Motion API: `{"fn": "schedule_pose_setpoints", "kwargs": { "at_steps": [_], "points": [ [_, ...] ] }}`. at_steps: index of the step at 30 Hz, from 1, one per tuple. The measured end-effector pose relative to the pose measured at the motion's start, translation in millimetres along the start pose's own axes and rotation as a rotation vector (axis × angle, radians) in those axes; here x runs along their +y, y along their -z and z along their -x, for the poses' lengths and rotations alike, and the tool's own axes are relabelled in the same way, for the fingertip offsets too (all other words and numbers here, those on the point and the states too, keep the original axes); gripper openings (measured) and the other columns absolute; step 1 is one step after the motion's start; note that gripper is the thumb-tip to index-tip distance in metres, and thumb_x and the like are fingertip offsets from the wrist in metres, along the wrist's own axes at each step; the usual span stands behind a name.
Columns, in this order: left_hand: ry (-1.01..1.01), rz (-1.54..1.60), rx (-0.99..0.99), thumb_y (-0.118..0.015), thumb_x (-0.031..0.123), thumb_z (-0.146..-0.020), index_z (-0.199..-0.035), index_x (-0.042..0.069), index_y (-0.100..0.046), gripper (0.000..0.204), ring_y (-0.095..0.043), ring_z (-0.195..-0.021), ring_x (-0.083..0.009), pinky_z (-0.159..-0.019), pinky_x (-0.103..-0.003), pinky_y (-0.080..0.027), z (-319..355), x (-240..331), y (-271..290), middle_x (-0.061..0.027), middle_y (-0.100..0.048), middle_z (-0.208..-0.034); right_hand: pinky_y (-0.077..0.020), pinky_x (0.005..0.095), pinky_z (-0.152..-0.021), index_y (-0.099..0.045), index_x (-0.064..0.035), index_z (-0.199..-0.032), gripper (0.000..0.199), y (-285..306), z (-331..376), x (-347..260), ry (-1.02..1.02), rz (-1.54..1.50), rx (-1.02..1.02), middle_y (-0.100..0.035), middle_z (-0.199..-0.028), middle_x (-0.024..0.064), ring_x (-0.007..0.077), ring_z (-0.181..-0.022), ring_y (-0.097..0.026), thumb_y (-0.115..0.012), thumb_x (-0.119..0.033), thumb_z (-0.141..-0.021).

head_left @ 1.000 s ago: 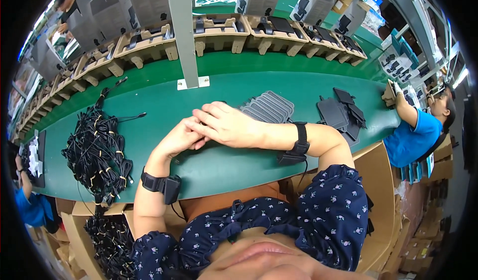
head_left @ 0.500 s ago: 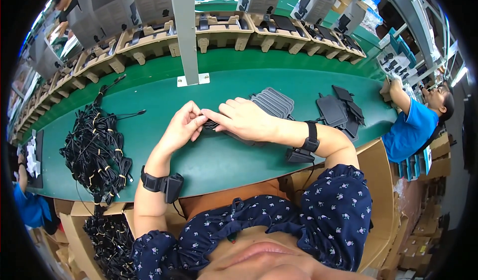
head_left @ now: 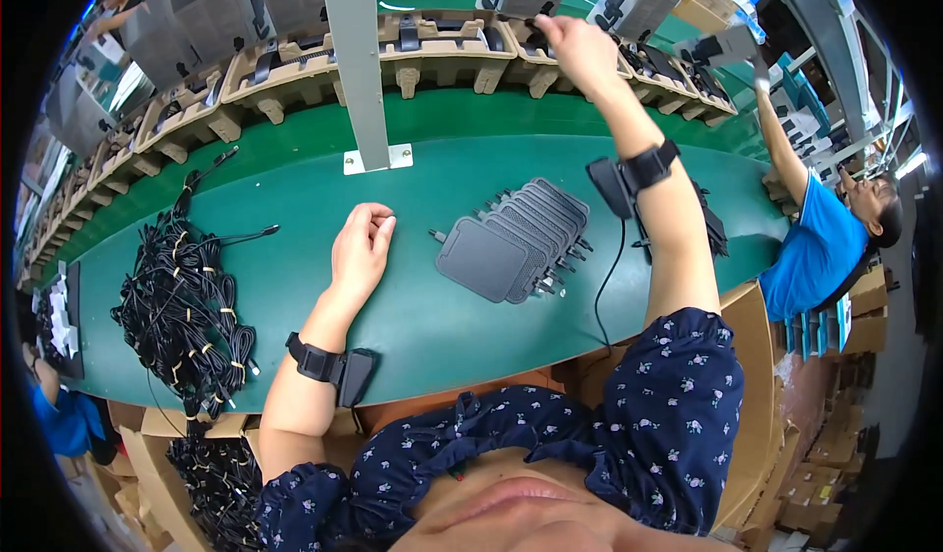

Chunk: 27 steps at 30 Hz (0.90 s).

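Observation:
My right hand [head_left: 586,58] reaches over a moulded cardboard tray [head_left: 538,73] in the back row. Its fingers are pinched at a small black thing [head_left: 538,33], partly hidden and too small to name. Over the middle of the green table my left hand [head_left: 360,249] is closed, thumb against curled fingers, with nothing visible in it. Between my forearms lies a fanned stack of dark grey flat rectangular panels [head_left: 483,259], with short plug-like stubs along its edges.
A heap of bundled black cables [head_left: 187,302] covers the table's left part. A grey post [head_left: 359,71] stands bolted to the table. Dark flat pieces [head_left: 709,223] lie behind my right forearm. At the far right, a person in blue [head_left: 813,248] reaches toward a grey box.
My right hand has left my left hand and swung forward and right to the tray row. The panel stack is now uncovered. At right, the person's arm has risen to a box.

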<state>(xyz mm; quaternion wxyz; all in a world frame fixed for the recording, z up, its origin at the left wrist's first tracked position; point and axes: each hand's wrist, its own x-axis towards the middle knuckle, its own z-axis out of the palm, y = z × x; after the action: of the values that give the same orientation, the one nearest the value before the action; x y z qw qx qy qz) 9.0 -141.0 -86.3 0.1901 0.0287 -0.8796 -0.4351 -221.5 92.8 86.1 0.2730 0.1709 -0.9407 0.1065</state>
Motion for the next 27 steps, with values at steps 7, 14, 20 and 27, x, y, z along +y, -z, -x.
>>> {"fn": "schedule_pose_setpoints", "kwargs": {
  "at_steps": [7,14,20,27],
  "points": [
    [0.025,-0.053,-0.015,-0.056,0.008,-0.083,-0.095,0.006,-0.055,0.013,-0.051,-0.059,-0.0135,-0.06,-0.028,-0.044,0,2,7,-0.0026,-0.055,-0.074,-0.0478,0.0402,-0.08,-0.065,-0.0106,-0.102,0.035,-27,-78,15,-0.066,0.297,-0.283,-0.064,-0.101,0.0141,0.031,-0.095,-0.061,-0.047,-0.036,-0.086],
    [0.049,-0.049,-0.029,-0.057,0.007,-0.082,-0.095,0.007,-0.054,0.013,-0.053,-0.059,-0.0146,-0.059,-0.029,-0.045,-2,6,5,-0.003,-0.056,-0.078,-0.046,0.0375,-0.086,-0.065,-0.0073,-0.103,0.03,-71,-105,8,-0.152,0.224,-0.338,-0.06,-0.11,0.0169,0.0311,-0.103,-0.058,-0.049,-0.017,-0.079],
    [0.024,-0.03,0.006,-0.057,0.006,-0.082,-0.094,0.007,-0.056,0.013,-0.05,-0.057,-0.014,-0.056,-0.028,-0.043,-3,5,5,-0.0029,-0.053,-0.073,-0.0444,0.0415,-0.087,-0.063,-0.0065,-0.104,0.044,-123,-86,5,-0.392,-0.053,-0.158,-0.06,-0.108,0.0189,0.033,-0.103,-0.057,-0.041,-0.042,-0.09],
    [-0.008,-0.025,0.027,-0.056,0.004,-0.081,-0.092,0.006,-0.057,0.011,-0.047,-0.056,-0.0138,-0.055,-0.027,-0.041,-3,3,5,-0.0034,-0.05,-0.071,-0.0451,0.0397,-0.086,-0.063,-0.0046,-0.102,0.043,-121,-76,27,-0.24,0.178,-0.216,-0.062,-0.104,0.0176,0.0322,-0.1,-0.059,-0.049,-0.042,-0.086]
  ]
}}
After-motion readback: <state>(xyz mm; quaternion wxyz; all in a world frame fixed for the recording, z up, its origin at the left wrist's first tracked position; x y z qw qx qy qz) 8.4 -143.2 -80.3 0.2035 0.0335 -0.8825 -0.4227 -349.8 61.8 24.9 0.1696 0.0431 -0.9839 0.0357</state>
